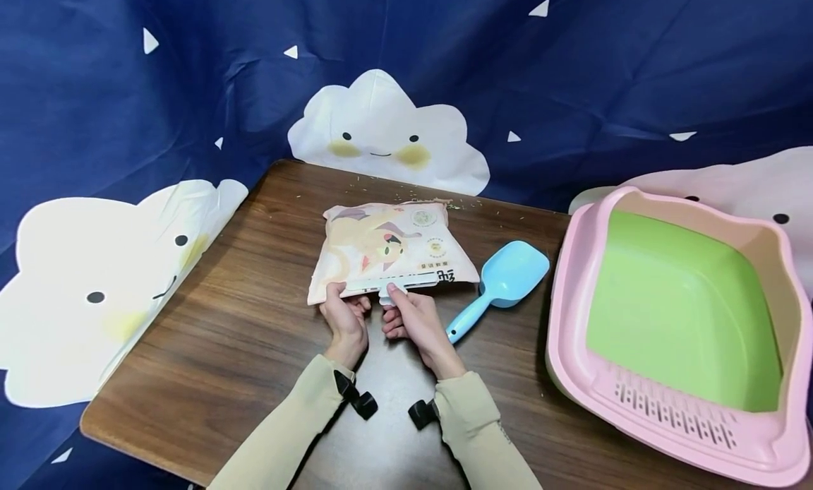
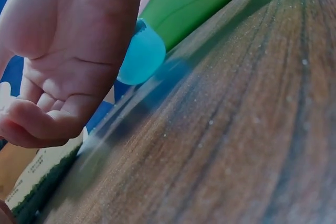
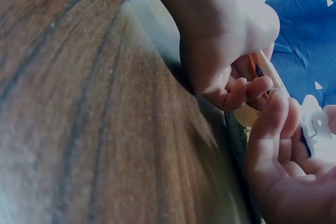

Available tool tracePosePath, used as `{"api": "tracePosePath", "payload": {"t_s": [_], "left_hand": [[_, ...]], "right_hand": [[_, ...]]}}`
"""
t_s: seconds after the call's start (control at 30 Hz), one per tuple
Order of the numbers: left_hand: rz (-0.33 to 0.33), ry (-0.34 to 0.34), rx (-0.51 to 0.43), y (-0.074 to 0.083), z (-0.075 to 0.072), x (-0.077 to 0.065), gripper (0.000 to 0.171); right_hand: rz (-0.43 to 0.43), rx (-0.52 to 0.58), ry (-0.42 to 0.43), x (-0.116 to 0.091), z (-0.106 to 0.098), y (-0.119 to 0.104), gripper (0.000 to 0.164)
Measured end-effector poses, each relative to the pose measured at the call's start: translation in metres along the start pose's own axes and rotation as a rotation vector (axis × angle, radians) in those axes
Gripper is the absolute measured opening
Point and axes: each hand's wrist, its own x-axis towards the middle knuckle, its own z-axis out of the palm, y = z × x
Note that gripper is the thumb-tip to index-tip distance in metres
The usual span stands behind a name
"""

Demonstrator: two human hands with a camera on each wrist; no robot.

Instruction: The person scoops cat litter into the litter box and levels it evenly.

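A pale pink cat litter bag (image 1: pixel 375 246) printed with a cat lies flat on the table. Along its near edge runs a white sealing clip (image 1: pixel 419 280). My left hand (image 1: pixel 346 322) pinches the bag's near edge by the left end of the clip, thumb on top and fingers curled beneath. With thumb and fingers, my right hand (image 1: pixel 420 326) grips the white tab at the clip's middle. In the right wrist view that white tab (image 3: pixel 316 124) shows beside the right hand's fingers (image 3: pixel 268 135).
A light blue scoop (image 1: pixel 516 267) lies right of the bag, its handle toward me. Farther right stands a pink litter box (image 1: pixel 574 299) with a green inside. Small pellets (image 1: pixel 457 206) are scattered behind the bag. Blue cloth (image 1: pixel 222 73) with clouds hangs around the wooden table (image 1: pixel 235 320).
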Motion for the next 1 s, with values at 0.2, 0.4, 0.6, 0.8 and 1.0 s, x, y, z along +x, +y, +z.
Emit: {"api": "tracePosePath", "payload": {"t_s": [0.2,0.4,0.6,0.8,1.0], "left_hand": [[0.003,-0.013,0.008,0.0002,-0.0005,-0.0006,0.009],[-0.003,-0.016,0.032,0.0004,0.0019,-0.0013,0.010],[0.000,-0.033,0.032,0.0000,0.0035,-0.0015,0.012],[0.005,-0.050,0.051,0.0009,0.0039,-0.0015,0.013],[0.012,-0.055,0.044,0.0013,0.0023,-0.0017,0.013]], "right_hand": [[-0.019,0.005,0.009,0.0015,0.0000,0.0013,0.047],[-0.026,0.023,-0.003,0.0022,-0.0027,-0.0003,0.046],[-0.034,0.017,0.008,0.0028,-0.0044,-0.0003,0.045],[-0.038,0.000,0.015,0.0030,-0.0051,-0.0001,0.046],[-0.023,-0.021,0.010,0.0034,-0.0041,0.0000,0.046]]}}
